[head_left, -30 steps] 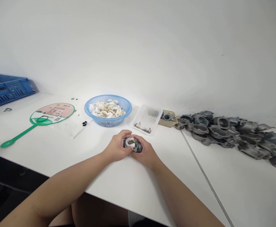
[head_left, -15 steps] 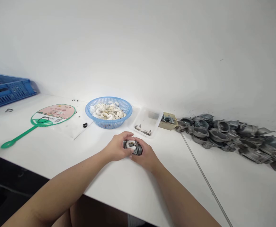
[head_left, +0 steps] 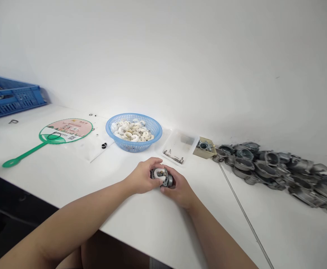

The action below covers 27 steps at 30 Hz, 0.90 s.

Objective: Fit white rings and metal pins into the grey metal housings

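Observation:
Between my two hands, just above the white table (head_left: 129, 228), is a grey metal carburetor (head_left: 169, 181) with a white C-shaped float (head_left: 157, 173) set in its upward face. My left hand (head_left: 143, 176) grips it from the left, the thumb lying on or beside the float. From the right, the fingers and thumb of my right hand (head_left: 180, 188) close round the metal body. Both hands cover much of the carburetor's sides. Beyond them stands a blue plastic basket (head_left: 133, 147) heaped with more white floats.
A clear tray (head_left: 177, 144) holds small metal pins; a beige box (head_left: 204, 152) with metal parts adjoins it. Grey metal castings (head_left: 267, 168) pile up on the right, near a thin rod (head_left: 241, 209). Leftward lie a green-handled fan (head_left: 25, 154), black rings (head_left: 104, 145) and a blue crate (head_left: 17, 100).
The whole view has shifted slightly, so most things sit further right. Both hands keep their hold on the carburetor; the right hand's fingers have moved a little apart from the left thumb.

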Each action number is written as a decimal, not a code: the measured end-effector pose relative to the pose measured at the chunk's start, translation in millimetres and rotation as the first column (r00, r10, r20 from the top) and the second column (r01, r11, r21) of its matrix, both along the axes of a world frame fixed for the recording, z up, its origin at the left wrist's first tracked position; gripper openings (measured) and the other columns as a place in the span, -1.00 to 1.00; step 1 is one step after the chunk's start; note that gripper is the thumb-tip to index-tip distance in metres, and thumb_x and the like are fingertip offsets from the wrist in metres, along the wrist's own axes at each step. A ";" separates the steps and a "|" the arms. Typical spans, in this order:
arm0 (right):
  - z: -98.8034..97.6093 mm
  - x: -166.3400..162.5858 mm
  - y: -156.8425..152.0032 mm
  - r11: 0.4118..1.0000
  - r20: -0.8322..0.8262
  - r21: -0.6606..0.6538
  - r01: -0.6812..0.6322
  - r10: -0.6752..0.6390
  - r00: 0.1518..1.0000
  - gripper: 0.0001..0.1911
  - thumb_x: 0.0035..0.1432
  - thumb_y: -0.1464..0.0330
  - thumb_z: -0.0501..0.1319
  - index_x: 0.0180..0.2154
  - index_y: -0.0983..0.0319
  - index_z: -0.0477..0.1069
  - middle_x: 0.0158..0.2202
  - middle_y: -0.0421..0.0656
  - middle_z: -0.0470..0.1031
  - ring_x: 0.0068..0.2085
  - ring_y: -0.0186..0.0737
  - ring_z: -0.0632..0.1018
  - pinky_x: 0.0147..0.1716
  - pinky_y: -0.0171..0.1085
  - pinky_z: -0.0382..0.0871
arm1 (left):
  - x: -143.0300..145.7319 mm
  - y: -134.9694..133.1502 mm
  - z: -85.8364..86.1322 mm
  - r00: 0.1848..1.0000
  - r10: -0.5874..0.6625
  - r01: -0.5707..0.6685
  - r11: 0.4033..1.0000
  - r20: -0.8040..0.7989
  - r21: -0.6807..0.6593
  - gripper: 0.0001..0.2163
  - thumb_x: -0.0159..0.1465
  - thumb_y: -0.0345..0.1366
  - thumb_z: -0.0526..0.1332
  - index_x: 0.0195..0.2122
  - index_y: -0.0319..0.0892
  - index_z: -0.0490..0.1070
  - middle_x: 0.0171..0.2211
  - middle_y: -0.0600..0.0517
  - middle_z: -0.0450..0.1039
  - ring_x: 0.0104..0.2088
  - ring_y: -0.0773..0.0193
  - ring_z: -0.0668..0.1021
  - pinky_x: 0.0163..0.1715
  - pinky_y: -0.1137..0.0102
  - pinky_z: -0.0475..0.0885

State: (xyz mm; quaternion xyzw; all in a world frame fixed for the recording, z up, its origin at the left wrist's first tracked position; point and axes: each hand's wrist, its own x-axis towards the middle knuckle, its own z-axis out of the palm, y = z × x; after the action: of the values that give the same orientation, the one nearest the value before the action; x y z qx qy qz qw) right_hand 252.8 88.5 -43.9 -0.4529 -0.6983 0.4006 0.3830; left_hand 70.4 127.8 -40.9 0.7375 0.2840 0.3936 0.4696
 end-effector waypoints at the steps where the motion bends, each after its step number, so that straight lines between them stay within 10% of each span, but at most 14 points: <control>1: 1.7 -0.6 0.1 1.000 -0.011 -0.006 -0.020 0.020 1.000 -0.27 -0.05 0.16 0.30 0.12 0.23 0.13 0.06 -0.01 0.31 0.03 0.00 0.38 -0.02 -0.08 0.30 | -0.1 -0.2 0.5 1.000 -0.004 0.004 1.000 0.005 -0.005 -0.46 0.01 -0.39 0.27 0.04 -0.14 0.16 -0.05 -0.09 0.41 -0.15 0.17 0.50 -0.14 0.26 0.42; 14: 3.1 -0.7 -1.0 0.998 -0.151 -0.008 -0.059 0.057 0.987 -0.34 0.02 0.11 0.24 0.11 0.19 0.15 0.06 -0.04 0.31 0.06 0.01 0.34 0.00 -0.07 0.24 | -5.0 -3.9 7.4 1.000 0.009 -0.009 1.000 -0.017 0.026 -0.49 0.02 -0.37 0.23 0.03 -0.13 0.17 -0.08 -0.03 0.43 -0.11 0.19 0.48 -0.14 0.34 0.41; 19: -1.5 8.3 -2.3 0.983 -0.170 0.030 0.180 -0.173 0.970 -0.42 0.06 0.02 0.14 0.05 0.18 0.25 -0.07 -0.05 0.36 -0.17 -0.12 0.44 -0.24 -0.15 0.38 | -5.6 -6.0 9.8 0.998 0.021 -0.020 1.000 -0.063 0.014 -0.49 0.02 -0.34 0.23 0.04 -0.13 0.17 -0.06 -0.04 0.42 -0.13 0.19 0.49 -0.19 0.35 0.42; 27: 10.6 11.6 3.1 0.606 -0.095 0.202 0.769 -0.770 0.631 -0.53 0.03 0.07 0.17 -0.13 0.28 0.38 -0.23 -0.06 0.45 -0.28 -0.20 0.46 -0.26 -0.20 0.40 | -3.6 -4.9 11.5 0.998 0.023 -0.025 0.999 -0.067 -0.030 -0.47 0.01 -0.36 0.22 0.05 -0.12 0.18 -0.06 -0.02 0.42 -0.18 0.21 0.49 -0.23 0.38 0.42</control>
State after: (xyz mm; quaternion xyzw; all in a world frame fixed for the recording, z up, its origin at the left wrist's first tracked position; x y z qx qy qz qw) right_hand 264.5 91.7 -33.3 -0.6629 -0.4766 0.1159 0.5657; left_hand 66.8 122.8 -29.4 0.7394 0.3143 0.3701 0.4664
